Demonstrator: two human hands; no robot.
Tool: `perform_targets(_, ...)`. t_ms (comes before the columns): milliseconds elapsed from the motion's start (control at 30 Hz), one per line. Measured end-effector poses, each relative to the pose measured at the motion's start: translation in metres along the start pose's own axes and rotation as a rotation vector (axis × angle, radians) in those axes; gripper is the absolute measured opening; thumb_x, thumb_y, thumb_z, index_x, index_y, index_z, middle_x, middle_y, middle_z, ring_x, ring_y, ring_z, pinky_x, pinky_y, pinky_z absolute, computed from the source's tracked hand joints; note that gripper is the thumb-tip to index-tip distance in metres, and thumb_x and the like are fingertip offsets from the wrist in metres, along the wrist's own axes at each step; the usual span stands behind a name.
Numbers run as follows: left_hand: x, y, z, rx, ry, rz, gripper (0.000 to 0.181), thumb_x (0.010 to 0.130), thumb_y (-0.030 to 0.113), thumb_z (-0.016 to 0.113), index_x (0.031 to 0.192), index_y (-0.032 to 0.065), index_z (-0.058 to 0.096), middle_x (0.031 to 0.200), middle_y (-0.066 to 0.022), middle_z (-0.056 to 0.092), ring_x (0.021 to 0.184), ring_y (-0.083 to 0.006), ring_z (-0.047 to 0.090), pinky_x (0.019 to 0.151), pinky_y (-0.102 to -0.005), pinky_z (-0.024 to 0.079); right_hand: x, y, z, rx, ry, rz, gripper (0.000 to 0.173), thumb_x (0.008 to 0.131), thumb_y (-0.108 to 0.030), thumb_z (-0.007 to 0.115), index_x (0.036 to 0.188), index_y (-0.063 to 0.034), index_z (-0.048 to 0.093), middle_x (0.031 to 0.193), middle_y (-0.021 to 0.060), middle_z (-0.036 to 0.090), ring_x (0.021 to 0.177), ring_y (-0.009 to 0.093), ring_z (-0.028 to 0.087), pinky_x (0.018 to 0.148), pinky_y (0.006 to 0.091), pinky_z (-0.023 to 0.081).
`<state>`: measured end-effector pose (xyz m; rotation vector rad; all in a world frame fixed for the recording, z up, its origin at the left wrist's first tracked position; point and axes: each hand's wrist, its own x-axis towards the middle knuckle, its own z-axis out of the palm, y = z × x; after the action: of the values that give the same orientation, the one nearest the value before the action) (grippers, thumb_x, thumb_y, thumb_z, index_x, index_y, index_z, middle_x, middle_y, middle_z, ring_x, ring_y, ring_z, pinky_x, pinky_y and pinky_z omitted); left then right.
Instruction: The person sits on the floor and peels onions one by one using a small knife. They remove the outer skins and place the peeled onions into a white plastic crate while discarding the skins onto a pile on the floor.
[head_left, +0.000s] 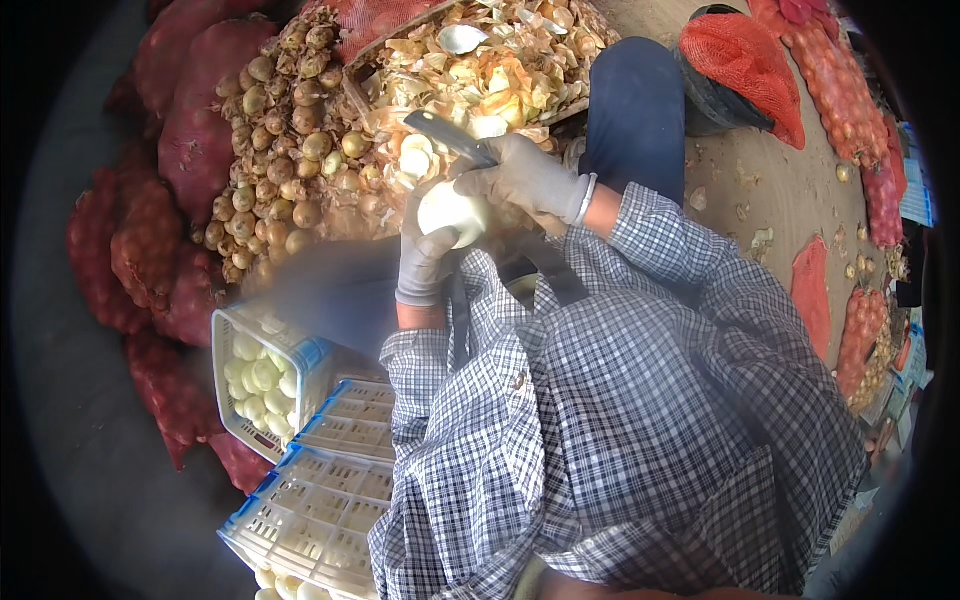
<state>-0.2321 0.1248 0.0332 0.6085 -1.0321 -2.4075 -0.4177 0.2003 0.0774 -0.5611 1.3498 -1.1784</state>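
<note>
My gloved left hand (424, 262) holds a peeled white onion (452, 214) in front of my chest. Gripped in my gloved right hand (536, 178) is a dark knife (450, 136), one end pointing up and left; which part lies inside the hand is hard to tell. The right fingers touch the top of the onion, where the hands meet. Just beyond them, pale cut onion pieces (416, 156) lie among loose skins. To the left spreads a heap of unpeeled yellow onions (281, 169).
A shallow wooden-edged tray (361, 96) bears onion skins (517, 64). Red mesh sacks (206, 112) line the left. Plastic crates (319, 487) stand beside me, one tilted crate (219, 375) holding peeled onions (262, 379). A black bucket (701, 97) with red mesh (739, 64) stands right.
</note>
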Motion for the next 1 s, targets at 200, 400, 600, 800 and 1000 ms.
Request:
perform_targets(200, -0.003, 0.009, 0.006, -0.026, 0.004, -0.019, 0.090, 0.064, 0.036, 0.087, 0.134, -0.0016, 0.044, 0.117, -0.0160, 0.059, 0.104, -0.0280, 0.063, 0.087, -0.0396, 0.057, 0.004, 0.000, 0.004, -0.125, 0.111, 0.106, 0.025, 0.092, -0.021, 0.069, 0.104, 0.0011, 0.066, 0.094, 0.0062, 0.067, 0.089, 0.013, 0.062, 0.081, 0.0277, 0.051)
perform_targets(400, -0.005, -0.004, -0.014, -0.316, -0.132, 0.039, 0.096, 0.066, 0.042, 0.088, 0.138, -0.0011, 0.041, 0.123, -0.0174, 0.057, 0.109, -0.0317, 0.062, 0.094, -0.0438, 0.056, 0.025, 0.025, -0.036, 0.134, 0.164, 0.169, 0.039, 0.092, -0.025, 0.070, 0.119, 0.0006, 0.061, 0.097, 0.0096, 0.070, 0.091, 0.018, 0.064, 0.081, 0.0297, 0.053)
perform_targets(600, -0.002, 0.004, 0.000, -0.032, 0.015, -0.027, 0.101, 0.061, 0.036, 0.091, 0.139, -0.0019, 0.039, 0.122, -0.0163, 0.057, 0.110, -0.0315, 0.062, 0.096, -0.0448, 0.055, 0.005, 0.010, -0.006, 0.006, 0.056, 0.007, 0.009, 0.089, -0.002, 0.064, 0.097, 0.0027, 0.066, 0.086, 0.0049, 0.069, 0.078, 0.009, 0.062, 0.062, 0.0226, 0.052)
perform_targets(800, 0.000, -0.001, -0.001, -0.004, 0.045, -0.001, 0.097, 0.065, 0.034, 0.090, 0.139, -0.0020, 0.039, 0.121, -0.0157, 0.057, 0.110, -0.0308, 0.062, 0.096, -0.0426, 0.054, 0.011, 0.011, 0.004, -0.278, 0.163, -0.036, 0.016, 0.090, -0.013, 0.070, 0.099, -0.0005, 0.065, 0.090, 0.0051, 0.067, 0.086, 0.013, 0.061, 0.082, 0.0281, 0.050)
perform_targets(1000, -0.001, 0.000, -0.006, -0.107, -0.021, -0.010, 0.092, 0.067, 0.038, 0.086, 0.137, -0.0022, 0.043, 0.122, -0.0169, 0.059, 0.108, -0.0291, 0.062, 0.092, -0.0405, 0.055, 0.020, 0.024, 0.005, -0.050, 0.251, -0.042, 0.026, 0.089, -0.022, 0.073, 0.097, 0.0021, 0.068, 0.086, 0.0085, 0.070, 0.077, 0.017, 0.063, 0.071, 0.0307, 0.050)
